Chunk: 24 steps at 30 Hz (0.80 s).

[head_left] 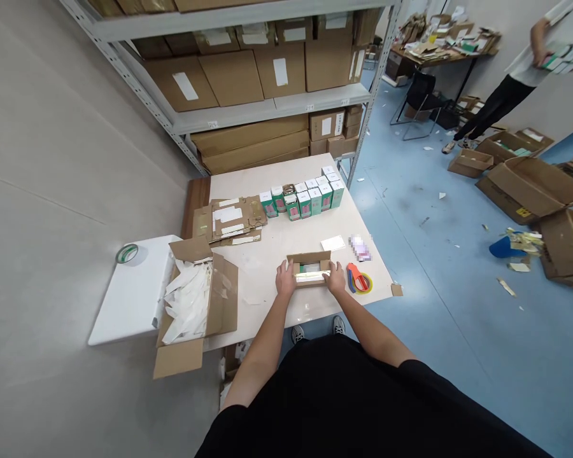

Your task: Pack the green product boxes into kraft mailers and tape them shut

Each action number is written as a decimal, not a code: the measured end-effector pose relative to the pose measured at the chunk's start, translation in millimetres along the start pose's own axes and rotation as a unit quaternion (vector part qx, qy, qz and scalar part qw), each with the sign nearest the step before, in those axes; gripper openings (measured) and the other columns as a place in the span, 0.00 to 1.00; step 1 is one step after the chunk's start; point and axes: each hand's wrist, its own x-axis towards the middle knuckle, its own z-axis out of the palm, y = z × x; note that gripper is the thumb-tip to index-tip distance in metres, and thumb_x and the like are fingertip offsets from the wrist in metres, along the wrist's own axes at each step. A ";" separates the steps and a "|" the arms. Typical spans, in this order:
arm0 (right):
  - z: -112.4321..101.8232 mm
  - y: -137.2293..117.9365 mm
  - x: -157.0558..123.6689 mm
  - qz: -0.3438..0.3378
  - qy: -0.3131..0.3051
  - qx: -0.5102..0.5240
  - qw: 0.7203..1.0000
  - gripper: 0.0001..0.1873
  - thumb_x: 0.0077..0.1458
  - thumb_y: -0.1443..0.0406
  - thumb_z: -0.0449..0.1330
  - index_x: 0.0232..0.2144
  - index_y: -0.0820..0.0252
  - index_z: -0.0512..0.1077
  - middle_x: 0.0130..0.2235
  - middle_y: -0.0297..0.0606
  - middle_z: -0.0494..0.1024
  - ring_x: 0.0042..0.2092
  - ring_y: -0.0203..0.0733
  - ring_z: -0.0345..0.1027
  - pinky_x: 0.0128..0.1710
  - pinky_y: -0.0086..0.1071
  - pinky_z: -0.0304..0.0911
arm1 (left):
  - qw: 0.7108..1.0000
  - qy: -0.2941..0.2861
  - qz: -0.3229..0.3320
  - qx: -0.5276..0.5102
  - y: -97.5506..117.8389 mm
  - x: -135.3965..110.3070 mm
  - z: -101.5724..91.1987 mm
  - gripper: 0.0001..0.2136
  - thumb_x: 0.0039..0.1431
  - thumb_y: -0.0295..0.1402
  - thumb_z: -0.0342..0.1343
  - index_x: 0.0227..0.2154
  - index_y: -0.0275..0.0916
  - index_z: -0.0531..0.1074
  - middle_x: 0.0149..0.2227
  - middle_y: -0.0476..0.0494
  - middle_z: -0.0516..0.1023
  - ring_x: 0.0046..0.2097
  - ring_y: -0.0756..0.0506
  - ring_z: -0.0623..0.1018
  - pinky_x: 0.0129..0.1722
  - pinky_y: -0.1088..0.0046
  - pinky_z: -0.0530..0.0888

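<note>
A small cardboard box (pixel 309 257) lies near the front edge of the table, with its flaps partly up. Something green and white shows inside it. My left hand (pixel 285 278) grips the box at its left end, and my right hand (pixel 335 278) holds the right end, thumb over the near flap. A shiny strip runs along that near side. Just right of my right hand are an orange tape dispenser (pixel 354 275) and a yellow tape roll (pixel 368 283). Beyond them lie a white card (pixel 333 243) and a blurred pinkish item (pixel 360 248).
Several green-and-white boxes (pixel 304 205) stand at the table's back, beside flattened cardboard (pixel 229 219). On the left, an open carton (pixel 223 296) holds white paper scraps. A shelf rack (pixel 286 102) rises behind. Across the room, a person (pixel 530 63) carries boxes near open cartons (pixel 530 187).
</note>
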 end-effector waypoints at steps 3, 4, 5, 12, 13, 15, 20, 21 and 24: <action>-0.5 2.2 4.6 0.019 -0.003 -0.001 1.000 0.40 0.62 0.57 0.60 0.72 0.56 0.52 0.74 0.54 0.48 0.68 0.63 0.57 0.59 0.47 0.63 | 0.998 -0.020 0.056 0.013 13.5 25.4 -10.2 0.37 0.62 0.29 0.53 0.73 0.46 0.52 0.76 0.42 0.48 0.74 0.31 0.49 0.67 0.51 0.62; -0.7 3.9 6.1 0.020 0.000 0.002 1.000 0.42 0.62 0.56 0.61 0.73 0.56 0.50 0.74 0.55 0.48 0.67 0.63 0.57 0.60 0.48 0.62 | 0.997 -0.037 0.059 0.017 16.5 33.7 -13.7 0.37 0.62 0.29 0.53 0.74 0.46 0.51 0.75 0.42 0.51 0.74 0.31 0.47 0.67 0.50 0.61; -0.7 5.6 7.6 0.017 0.007 0.006 1.000 0.44 0.61 0.55 0.61 0.73 0.56 0.49 0.74 0.56 0.48 0.67 0.63 0.58 0.60 0.48 0.62 | 0.996 -0.055 0.061 0.023 18.3 40.5 -16.3 0.37 0.62 0.29 0.53 0.73 0.45 0.52 0.73 0.40 0.56 0.74 0.31 0.48 0.67 0.49 0.61; 3.0 7.4 10.7 -0.020 -0.047 -0.001 0.999 0.40 0.68 0.58 0.52 0.75 0.50 0.40 0.69 0.53 0.59 0.57 0.53 0.72 0.53 0.40 0.67 | 0.985 -0.172 0.026 0.015 -4.4 13.1 4.4 0.29 0.64 0.37 0.56 0.68 0.52 0.64 0.74 0.45 0.54 0.70 0.36 0.63 0.62 0.59 0.69; 3.3 5.9 11.4 -0.032 -0.066 -0.016 0.997 0.38 0.69 0.59 0.50 0.75 0.50 0.41 0.69 0.52 0.60 0.56 0.52 0.73 0.53 0.40 0.67 | 0.984 -0.179 0.010 0.004 -9.1 3.3 10.0 0.30 0.66 0.38 0.54 0.70 0.54 0.60 0.76 0.47 0.48 0.69 0.36 0.64 0.61 0.58 0.70; 3.8 1.4 14.8 -0.051 -0.100 -0.041 0.993 0.35 0.70 0.59 0.47 0.75 0.50 0.45 0.71 0.51 0.58 0.58 0.53 0.72 0.54 0.41 0.67 | 0.985 -0.173 -0.021 -0.001 -16.4 -12.8 18.9 0.31 0.68 0.40 0.51 0.72 0.56 0.54 0.77 0.49 0.42 0.71 0.33 0.62 0.62 0.54 0.69; 4.3 -13.0 30.8 -0.092 -0.176 -0.066 0.978 0.36 0.70 0.58 0.48 0.75 0.55 0.44 0.75 0.57 0.47 0.61 0.57 0.70 0.56 0.47 0.66 | 0.986 -0.151 -0.061 0.035 -20.8 -21.1 24.1 0.33 0.67 0.44 0.52 0.73 0.51 0.54 0.77 0.45 0.42 0.76 0.28 0.42 0.69 0.42 0.53; 3.8 -14.5 33.0 -0.099 -0.184 -0.070 0.975 0.38 0.69 0.58 0.50 0.75 0.56 0.44 0.75 0.57 0.46 0.63 0.59 0.67 0.57 0.47 0.65 | 0.985 -0.156 -0.065 0.039 -19.7 -18.5 23.4 0.33 0.66 0.44 0.52 0.73 0.50 0.54 0.77 0.43 0.42 0.76 0.29 0.41 0.69 0.41 0.52; 0.9 -12.7 33.6 -0.130 -0.166 -0.076 0.975 0.39 0.66 0.58 0.55 0.74 0.56 0.48 0.76 0.53 0.43 0.71 0.62 0.53 0.62 0.48 0.62 | 0.980 -0.176 -0.081 0.041 -14.3 -8.4 21.0 0.33 0.66 0.43 0.53 0.72 0.49 0.55 0.77 0.39 0.43 0.76 0.29 0.41 0.69 0.40 0.50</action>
